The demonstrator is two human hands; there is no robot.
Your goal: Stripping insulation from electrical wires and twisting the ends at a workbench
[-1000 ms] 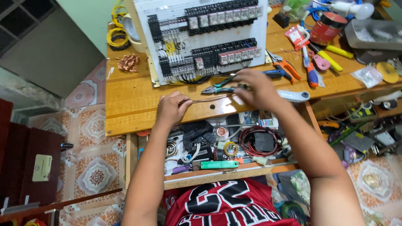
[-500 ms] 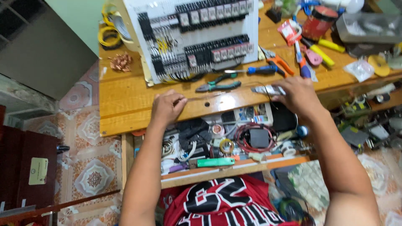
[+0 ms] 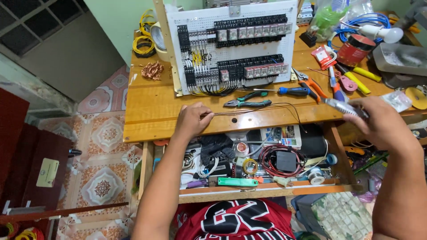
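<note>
Left hand (image 3: 192,119) at counter (image 3: 147,111) front edge, fingers pinched shut on thin wire (image 3: 262,108); wire runs right along front edge, curls down over it. Right hand (image 3: 382,122) off counter's right front corner, closed round silvery tool (image 3: 344,107), tip pointing left. Pliers (image 3: 247,100) just behind wire. White panel (image 3: 231,46) stands mid-counter at back. Red packet (image 3: 322,57), red tin (image 3: 355,49) crowd right back corner. Bare wood along left front. Open drawer (image 3: 249,166) below front edge, full.
</note>
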